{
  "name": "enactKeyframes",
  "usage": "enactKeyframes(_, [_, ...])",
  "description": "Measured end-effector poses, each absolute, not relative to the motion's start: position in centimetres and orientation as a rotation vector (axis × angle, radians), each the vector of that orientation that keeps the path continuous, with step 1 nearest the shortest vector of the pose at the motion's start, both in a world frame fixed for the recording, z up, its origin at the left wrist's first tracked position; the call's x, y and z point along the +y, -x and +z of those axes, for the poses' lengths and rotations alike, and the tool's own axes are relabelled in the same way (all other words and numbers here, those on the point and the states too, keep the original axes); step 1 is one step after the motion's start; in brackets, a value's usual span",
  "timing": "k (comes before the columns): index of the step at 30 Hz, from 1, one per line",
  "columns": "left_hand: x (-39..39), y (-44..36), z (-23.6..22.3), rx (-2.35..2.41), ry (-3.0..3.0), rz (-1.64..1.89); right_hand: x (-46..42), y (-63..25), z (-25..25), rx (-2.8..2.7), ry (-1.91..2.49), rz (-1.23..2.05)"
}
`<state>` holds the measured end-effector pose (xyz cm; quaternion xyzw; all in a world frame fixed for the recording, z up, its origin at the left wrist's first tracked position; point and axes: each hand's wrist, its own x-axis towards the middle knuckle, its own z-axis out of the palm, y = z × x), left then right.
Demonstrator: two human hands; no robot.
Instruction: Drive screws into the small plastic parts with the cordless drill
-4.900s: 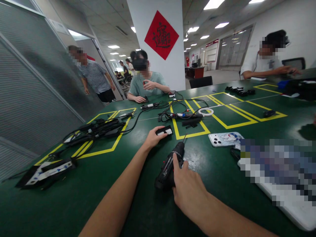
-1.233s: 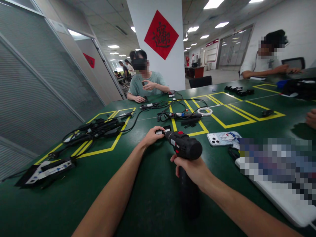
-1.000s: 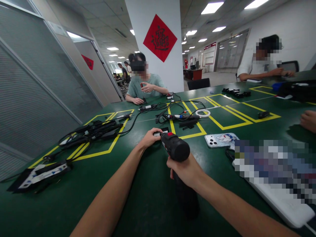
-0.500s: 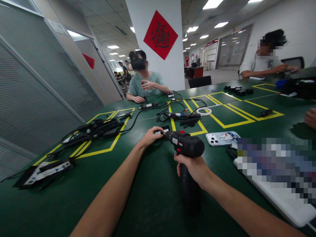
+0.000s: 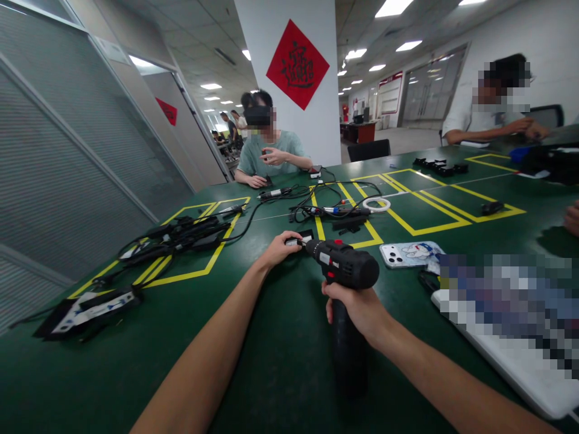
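My right hand (image 5: 355,307) grips the handle of a black cordless drill (image 5: 346,268) with red trim, held upright above the green table (image 5: 280,374). The drill's nose points left at a small black part with a white face (image 5: 301,239). My left hand (image 5: 280,248) is curled over that part and pins it to the table, right beside a yellow tape line.
A phone in a patterned case (image 5: 411,253) lies right of the drill, next to a white tray (image 5: 511,361). Black cables and tools (image 5: 176,236) lie left and behind; a white ring (image 5: 376,204) sits farther back. Several people sit at the table's far side.
About five seconds ago the drill lay on the table under my right hand; it is now lifted with its nose at the small part. Over the last second, little changed beyond slight camera sway.
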<state>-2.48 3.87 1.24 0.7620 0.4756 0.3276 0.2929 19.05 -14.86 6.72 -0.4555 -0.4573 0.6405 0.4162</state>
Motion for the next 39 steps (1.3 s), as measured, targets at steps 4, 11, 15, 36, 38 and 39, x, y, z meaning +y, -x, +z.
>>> enactKeyframes(4, [3.96,2.48,1.25,1.270,-2.036,0.867,-14.93,-18.93,6.81,-1.126,1.162,1.617])
enactKeyframes(11, [4.14,2.64,1.17,1.227,-2.068,0.880,-15.06,-18.69,7.16,-1.116,1.210,1.592])
enactKeyframes(15, [4.23,2.81,1.07,1.194,-2.082,0.897,-15.11,-18.76,7.13,-1.114,1.208,1.591])
enactKeyframes(36, [3.55,2.81,1.46,1.146,-1.894,0.845,-15.31,-18.82,7.31,-1.122,1.189,1.612])
enactKeyframes(38, [3.59,2.82,1.39,1.151,-1.901,0.841,-15.41,-18.68,7.38,-1.104,1.190,1.627])
enactKeyframes(39, [3.62,2.84,1.35,1.148,-1.900,0.842,-15.45,-18.64,7.42,-1.100,1.195,1.630])
